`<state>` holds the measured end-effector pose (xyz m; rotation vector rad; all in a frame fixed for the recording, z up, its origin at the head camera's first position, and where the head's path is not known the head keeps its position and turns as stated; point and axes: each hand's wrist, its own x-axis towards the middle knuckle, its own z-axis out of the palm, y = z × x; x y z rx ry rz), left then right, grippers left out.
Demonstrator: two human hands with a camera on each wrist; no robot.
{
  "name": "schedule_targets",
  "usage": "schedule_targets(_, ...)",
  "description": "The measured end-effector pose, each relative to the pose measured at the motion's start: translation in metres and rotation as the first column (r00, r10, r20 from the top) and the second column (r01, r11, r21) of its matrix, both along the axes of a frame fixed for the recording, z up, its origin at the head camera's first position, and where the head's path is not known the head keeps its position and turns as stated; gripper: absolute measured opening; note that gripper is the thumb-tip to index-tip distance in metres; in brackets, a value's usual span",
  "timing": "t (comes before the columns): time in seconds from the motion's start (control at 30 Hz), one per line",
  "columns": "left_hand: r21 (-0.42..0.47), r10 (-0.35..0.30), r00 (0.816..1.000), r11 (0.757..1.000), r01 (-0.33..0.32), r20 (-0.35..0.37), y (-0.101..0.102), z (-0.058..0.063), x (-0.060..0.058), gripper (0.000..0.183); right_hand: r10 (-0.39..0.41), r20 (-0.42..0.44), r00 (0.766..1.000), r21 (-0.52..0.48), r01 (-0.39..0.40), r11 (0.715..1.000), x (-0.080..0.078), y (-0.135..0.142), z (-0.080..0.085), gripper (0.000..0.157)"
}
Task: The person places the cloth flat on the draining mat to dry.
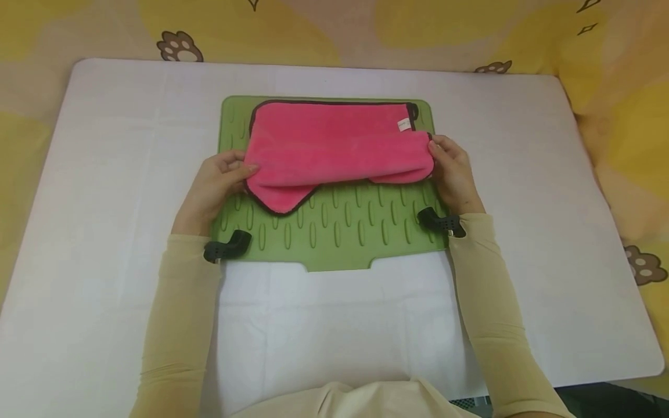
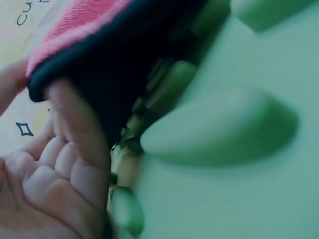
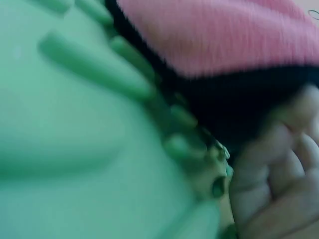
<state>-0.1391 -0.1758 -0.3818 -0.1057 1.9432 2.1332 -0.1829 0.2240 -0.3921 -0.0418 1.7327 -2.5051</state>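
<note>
A pink towel (image 1: 329, 139) with a dark edge lies over a green ridged mat (image 1: 334, 232). Its near part is lifted and partly folded, with one corner hanging toward the near side at the left. At the towel's left edge, my left hand (image 1: 211, 183) pinches the cloth between thumb and fingers; the left wrist view shows the dark border (image 2: 65, 64) held there. My right hand (image 1: 455, 171) pinches the right edge near a corner. A white label (image 1: 404, 124) shows near the towel's far right corner. In the right wrist view, the pink cloth (image 3: 224, 35) hangs above the mat's ridges.
The mat sits on a white table (image 1: 104, 174). Behind and at the sides hangs a yellow patterned cloth (image 1: 313, 29) with paw prints. Black wrist cameras stick out over the mat from the left wrist (image 1: 227, 247) and the right wrist (image 1: 441, 222).
</note>
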Motion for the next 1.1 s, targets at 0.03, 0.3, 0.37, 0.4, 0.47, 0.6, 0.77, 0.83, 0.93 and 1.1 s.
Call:
schedule_targets(0.03, -0.018, -0.015, 1.000, 1.000, 0.015, 0.001, 0.000, 0.001, 0.000, 0.012, 0.031, 0.005, 1.000, 0.031, -0.031, 0.999, 0.001, 0.001, 0.001, 0.009)
schedule_targets(0.3, -0.294, -0.235, 0.972, 0.929, 0.225, 0.000, -0.012, 0.002, 0.003, 0.034, 0.357, 0.077, 0.931, 0.352, -0.360, 0.864, 0.004, 0.017, 0.009, 0.053)
schedule_targets(0.37, -0.346, -0.294, 0.956, 0.897, 0.274, -0.006, -0.015, 0.001, 0.003, 0.043, 0.428, 0.094, 0.899, 0.450, -0.422, 0.787, 0.003, 0.020, 0.012, 0.071)
schedule_targets(0.4, -0.364, -0.320, 0.948, 0.884, 0.293, -0.012, -0.016, 0.001, 0.003, 0.046, 0.454, 0.102, 0.885, 0.488, -0.442, 0.753, 0.003, 0.021, 0.012, 0.078)
schedule_targets(0.47, -0.380, -0.356, 0.934, 0.868, 0.321, -0.023, -0.017, 0.000, 0.004, 0.049, 0.487, 0.126, 0.865, 0.556, -0.468, 0.687, 0.003, 0.022, 0.013, 0.085)
schedule_targets(0.6, -0.433, -0.380, 0.923, 0.843, 0.320, -0.058, -0.016, 0.001, 0.004, 0.047, 0.473, 0.145, 0.869, 0.631, -0.450, 0.632, 0.004, 0.019, 0.012, 0.072)
schedule_targets(0.77, -0.474, -0.343, 0.937, 0.837, 0.274, -0.064, -0.014, 0.001, 0.004, 0.041, 0.408, 0.159, 0.899, 0.638, -0.409, 0.652, 0.005, 0.021, 0.008, 0.035)
schedule_targets(0.83, -0.468, -0.319, 0.946, 0.845, 0.258, -0.054, -0.014, 0.001, 0.004, 0.040, 0.401, 0.154, 0.903, 0.626, -0.403, 0.667, 0.005, 0.022, 0.007, 0.027)
schedule_targets(0.93, -0.440, -0.277, 0.960, 0.866, 0.237, -0.029, -0.014, 0.001, 0.005, 0.037, 0.405, 0.139, 0.904, 0.599, -0.402, 0.693, 0.005, 0.023, 0.007, 0.022)
schedule_targets(1.1, -0.423, -0.224, 0.975, 0.883, 0.202, -0.002, -0.015, 0.001, 0.006, 0.035, 0.418, 0.119, 0.900, 0.531, -0.414, 0.740, 0.005, 0.023, 0.008, 0.021)
